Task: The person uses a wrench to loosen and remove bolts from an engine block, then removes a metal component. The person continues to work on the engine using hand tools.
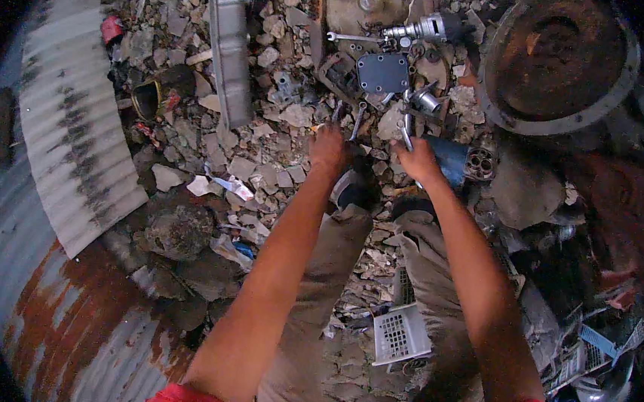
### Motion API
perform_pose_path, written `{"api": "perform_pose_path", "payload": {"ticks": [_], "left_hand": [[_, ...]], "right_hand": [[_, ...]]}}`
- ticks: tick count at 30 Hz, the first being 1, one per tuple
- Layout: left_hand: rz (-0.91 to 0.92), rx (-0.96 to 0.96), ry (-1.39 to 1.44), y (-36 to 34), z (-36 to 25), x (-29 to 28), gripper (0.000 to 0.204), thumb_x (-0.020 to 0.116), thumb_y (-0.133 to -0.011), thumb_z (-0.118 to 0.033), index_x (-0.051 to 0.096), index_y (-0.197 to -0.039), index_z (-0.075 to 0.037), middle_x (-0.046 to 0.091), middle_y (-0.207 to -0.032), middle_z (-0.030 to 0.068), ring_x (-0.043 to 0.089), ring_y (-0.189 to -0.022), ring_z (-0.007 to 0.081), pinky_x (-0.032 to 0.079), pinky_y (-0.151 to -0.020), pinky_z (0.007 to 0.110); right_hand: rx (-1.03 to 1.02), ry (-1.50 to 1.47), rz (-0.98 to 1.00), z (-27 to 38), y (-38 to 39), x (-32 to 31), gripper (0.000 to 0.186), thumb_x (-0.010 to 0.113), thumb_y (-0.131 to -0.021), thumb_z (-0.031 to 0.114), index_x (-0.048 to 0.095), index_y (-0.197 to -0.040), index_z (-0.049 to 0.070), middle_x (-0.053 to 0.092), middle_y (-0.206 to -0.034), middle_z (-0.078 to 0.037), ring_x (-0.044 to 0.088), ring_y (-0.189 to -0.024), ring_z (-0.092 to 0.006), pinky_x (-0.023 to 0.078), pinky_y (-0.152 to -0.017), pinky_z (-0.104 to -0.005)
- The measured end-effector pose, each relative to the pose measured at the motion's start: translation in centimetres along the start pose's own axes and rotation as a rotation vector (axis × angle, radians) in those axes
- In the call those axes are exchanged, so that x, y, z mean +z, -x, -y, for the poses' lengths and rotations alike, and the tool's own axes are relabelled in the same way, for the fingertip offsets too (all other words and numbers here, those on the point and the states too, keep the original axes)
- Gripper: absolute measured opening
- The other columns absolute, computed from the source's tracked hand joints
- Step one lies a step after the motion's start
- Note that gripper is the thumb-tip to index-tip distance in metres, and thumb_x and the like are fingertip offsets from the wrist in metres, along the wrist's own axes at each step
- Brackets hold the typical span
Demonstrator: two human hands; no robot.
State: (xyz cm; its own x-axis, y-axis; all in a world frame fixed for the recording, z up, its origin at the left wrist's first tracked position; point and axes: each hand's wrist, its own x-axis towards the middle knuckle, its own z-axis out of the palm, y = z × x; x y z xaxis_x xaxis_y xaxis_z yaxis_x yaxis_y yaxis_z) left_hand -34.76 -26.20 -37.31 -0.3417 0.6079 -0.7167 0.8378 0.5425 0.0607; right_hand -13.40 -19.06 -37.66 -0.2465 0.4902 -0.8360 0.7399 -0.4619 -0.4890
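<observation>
My right hand (418, 162) is closed around a shiny metal wrench (407, 127), which points away from me toward the loose machine parts. Beside that hand lies a blue cylindrical part (446, 158) with round openings at its end. My left hand (328, 150) is low over the rubble, fingers curled; a dark narrow piece sticks out past them, but its kind is unclear. Between the hands rests another wrench (358, 121). Farther off are a dark square plate with bolt holes (383, 73), a silver conical part (425, 100), a stepped metal shaft (419, 29) and a third wrench (355, 38).
Broken stones cover the ground. A large rusty round housing (556, 57) stands at the far right, a long grey metal piece (230, 50) at the far left. Corrugated sheets (78, 121) line the left side. A white perforated plastic piece (402, 336) lies by my right leg.
</observation>
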Motion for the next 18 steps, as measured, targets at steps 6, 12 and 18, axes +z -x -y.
{"api": "perform_pose_path", "payload": {"ticks": [6, 12, 18], "left_hand": [[-0.067, -0.041, -0.183, -5.6, -2.7, 3.1, 0.052, 0.052, -0.097, -0.022, 0.043, -0.144, -0.003, 0.046, -0.144, 0.0173, 0.043, -0.136, 0.0289, 0.043, -0.104, 0.044], [-0.025, -0.11, -0.167, -6.4, -2.8, 2.8, 0.045, 0.058, -0.095, -0.023, 0.05, -0.133, 0.0, 0.055, -0.133, 0.0175, 0.055, -0.125, 0.0304, 0.048, -0.099, 0.043], [0.071, -0.012, 0.079, -0.4, 2.4, 4.0, 0.036, 0.068, -0.089, -0.023, 0.063, -0.112, 0.004, 0.066, -0.116, 0.0185, 0.067, -0.105, 0.0343, 0.055, -0.085, 0.044]], "right_hand": [[-0.22, -0.068, -0.305, 0.4, -0.9, 0.8, 0.041, 0.065, -0.095, 0.04, 0.066, -0.094, -0.001, 0.066, -0.073, -0.01, 0.061, -0.063, -0.0195, 0.049, -0.065, -0.0406], [-0.213, -0.248, -0.217, 0.8, 3.3, -0.3, 0.038, 0.065, -0.096, 0.034, 0.066, -0.1, -0.003, 0.066, -0.075, -0.012, 0.061, -0.069, -0.0209, 0.049, -0.07, -0.0403], [-0.121, -0.237, -0.258, 5.8, 12.2, -2.8, 0.032, 0.066, -0.096, 0.031, 0.065, -0.096, -0.002, 0.063, -0.071, -0.007, 0.056, -0.066, -0.015, 0.046, -0.064, -0.0357]]}}
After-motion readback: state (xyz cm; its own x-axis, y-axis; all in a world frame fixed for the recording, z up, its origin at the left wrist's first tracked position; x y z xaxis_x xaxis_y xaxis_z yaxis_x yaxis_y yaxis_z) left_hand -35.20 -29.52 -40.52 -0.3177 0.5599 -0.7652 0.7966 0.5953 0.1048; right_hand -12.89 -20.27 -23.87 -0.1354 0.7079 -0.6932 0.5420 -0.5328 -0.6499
